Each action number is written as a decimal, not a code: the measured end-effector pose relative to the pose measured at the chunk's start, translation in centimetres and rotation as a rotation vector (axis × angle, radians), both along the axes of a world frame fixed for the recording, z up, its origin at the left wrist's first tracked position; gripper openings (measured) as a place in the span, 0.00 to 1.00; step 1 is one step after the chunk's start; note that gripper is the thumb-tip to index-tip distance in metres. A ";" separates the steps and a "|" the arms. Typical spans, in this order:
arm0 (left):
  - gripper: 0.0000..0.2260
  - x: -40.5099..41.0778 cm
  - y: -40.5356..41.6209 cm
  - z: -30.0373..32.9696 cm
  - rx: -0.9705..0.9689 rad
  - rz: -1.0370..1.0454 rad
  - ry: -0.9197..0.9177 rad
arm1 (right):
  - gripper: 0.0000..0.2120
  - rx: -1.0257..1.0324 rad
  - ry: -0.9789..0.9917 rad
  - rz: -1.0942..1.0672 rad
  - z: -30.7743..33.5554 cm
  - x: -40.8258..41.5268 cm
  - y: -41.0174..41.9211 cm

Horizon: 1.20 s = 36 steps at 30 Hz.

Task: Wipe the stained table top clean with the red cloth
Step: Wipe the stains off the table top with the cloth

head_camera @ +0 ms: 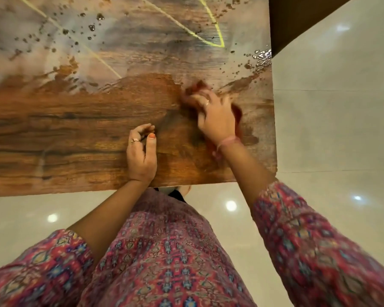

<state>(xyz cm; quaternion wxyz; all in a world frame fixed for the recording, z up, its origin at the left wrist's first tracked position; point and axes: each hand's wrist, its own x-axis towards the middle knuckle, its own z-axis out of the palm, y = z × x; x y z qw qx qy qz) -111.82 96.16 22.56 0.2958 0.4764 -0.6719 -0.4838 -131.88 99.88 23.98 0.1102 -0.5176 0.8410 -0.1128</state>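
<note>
Red cloth (pixel 192 89) under right hand (pixel 213 116), beyond left hand (pixel 141 155).

glossy pale tile floor (pixel 333 134) with light reflections, patterned red-pink garment (pixel 164 262) below, dark brown panel (pixel 297 16) top right

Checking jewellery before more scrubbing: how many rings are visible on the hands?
2: one on the left hand, ring; one on the right hand holding the red cloth, ring. Others may be hidden.
</note>
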 end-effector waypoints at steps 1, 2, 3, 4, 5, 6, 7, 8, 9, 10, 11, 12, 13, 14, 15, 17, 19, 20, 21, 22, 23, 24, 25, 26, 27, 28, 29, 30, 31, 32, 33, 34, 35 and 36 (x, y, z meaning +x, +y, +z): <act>0.14 0.0 0.0 0.0 0.007 -0.002 0.010 | 0.22 0.005 -0.010 -0.075 -0.1 -1.1 -2.0; 0.13 0.1 0.0 0.1 0.016 0.000 0.024 | 0.22 -0.004 -0.030 -0.149 -0.1 -2.1 -3.7; 0.13 0.1 0.0 0.1 0.025 0.001 0.038 | 0.22 -0.020 -0.049 -0.216 0.0 -2.6 -4.8; 0.12 0.1 0.0 0.1 0.033 0.000 0.046 | 0.23 -0.038 -0.074 -0.270 0.1 -2.4 -5.2; 0.12 0.1 0.1 0.1 0.037 -0.001 0.047 | 0.23 -0.053 -0.104 -0.285 0.3 -1.4 -4.8; 0.12 0.2 0.0 0.1 0.035 0.000 0.051 | 0.23 -0.064 -0.120 -0.235 0.4 0.3 -3.7; 0.12 0.3 -0.1 0.2 0.035 0.000 0.051 | 0.24 -0.069 -0.136 -0.147 0.5 2.5 -1.8; 0.12 0.4 -0.2 0.2 0.040 -0.002 0.048 | 0.24 -0.073 -0.152 -0.059 0.7 4.7 0.4; 0.12 0.4 -0.4 0.2 0.048 -0.004 0.045 | 0.25 -0.072 -0.178 0.010 0.8 6.5 2.8; 0.12 0.3 -0.3 0.2 0.059 -0.005 0.049 | 0.26 -0.061 -0.204 0.047 1.0 7.5 5.0; 0.12 0.3 -0.4 0.2 0.073 -0.005 0.058 | 0.27 -0.034 -0.225 0.064 1.3 7.8 6.3; 0.13 0.4 -0.4 0.3 0.085 -0.005 0.065 | 0.27 -0.007 -0.234 0.079 1.4 7.3 6.6; 0.13 0.4 -0.5 0.3 0.095 -0.010 0.067 | 0.27 0.013 -0.230 0.083 1.4 6.4 6.1; 0.12 0.6 -0.5 0.3 0.100 -0.019 0.068 | 0.26 0.022 -0.214 0.062 1.3 5.3 4.8; 0.12 0.7 -0.5 0.3 0.101 -0.028 0.070 | 0.25 0.024 -0.183 0.016 1.1 4.0 2.8; 0.11 0.9 -0.6 0.4 0.102 -0.046 0.068 | 0.23 0.026 -0.118 -0.113 0.5 1.2 -2.2; 0.12 1.0 -0.6 0.4 0.100 -0.055 0.057 | 0.22 0.011 -0.120 -0.267 0.2 -1.1 -6.6; 0.12 1.0 -0.6 0.5 0.095 -0.047 0.058 | 0.22 0.001 -0.137 -0.326 0.3 -1.7 -8.2; 0.13 1.0 -0.6 0.5 0.093 -0.044 0.057 | 0.22 -0.010 -0.152 -0.368 0.3 -1.4 -9.0; 0.13 1.0 -0.6 0.6 0.100 -0.043 0.054 | 0.23 -0.018 -0.170 -0.368 0.4 -0.4 -9.0; 0.13 0.9 -0.7 0.6 0.115 -0.042 0.055 | 0.24 -0.030 -0.180 -0.305 0.5 1.1 -8.1; 0.13 0.9 -0.8 0.7 0.133 -0.042 0.058 | 0.25 -0.027 -0.189 -0.209 0.5 3.1 -6.5; 0.12 0.9 -0.8 0.8 0.145 -0.043 0.055 | 0.26 -0.019 -0.201 -0.114 0.5 5.2 -4.2; 0.11 1.0 -0.9 0.8 0.147 -0.047 0.046 | 0.26 -0.010 -0.218 -0.054 0.6 7.1 -1.6; 0.11 1.0 -0.9 0.7 0.138 -0.064 0.035 | 0.26 -0.012 -0.238 -0.039 0.6 8.4 1.0; 0.11 1.0 -0.8 0.7 0.121 -0.094 0.030 | 0.26 -0.021 -0.265 -0.054 0.7 9.1 3.4; 0.11 1.1 -0.7 0.7 0.105 -0.127 0.033 | 0.27 -0.026 -0.294 -0.067 0.9 8.9 5.1; 0.10 1.2 -0.7 0.7 0.098 -0.148 0.038 | 0.28 -0.024 -0.310 -0.054 1.0 8.1 6.0; 0.10 1.2 -0.7 0.7 0.107 -0.151 0.043 | 0.28 -0.025 -0.306 -0.032 1.0 6.7 6.2; 0.09 1.2 -0.8 0.7 0.126 -0.147 0.046 | 0.27 -0.031 -0.284 -0.034 1.0 5.1 5.7; 0.09 1.2 -0.9 0.8 0.142 -0.149 0.044 | 0.26 -0.041 -0.245 -0.086 0.7 3.1 4.7; 0.08 1.3 -1.0 0.8 0.147 -0.161 0.040 | 0.25 -0.046 -0.198 -0.182 0.4 0.9 3.3; 0.08 1.4 -1.0 0.8 0.140 -0.177 0.038 | 0.24 -0.048 -0.166 -0.303 0.1 -1.5 1.7; 0.09 1.4 -1.0 0.8 0.128 -0.189 0.038 | 0.23 -0.049 -0.150 -0.419 -0.1 -3.9 0.1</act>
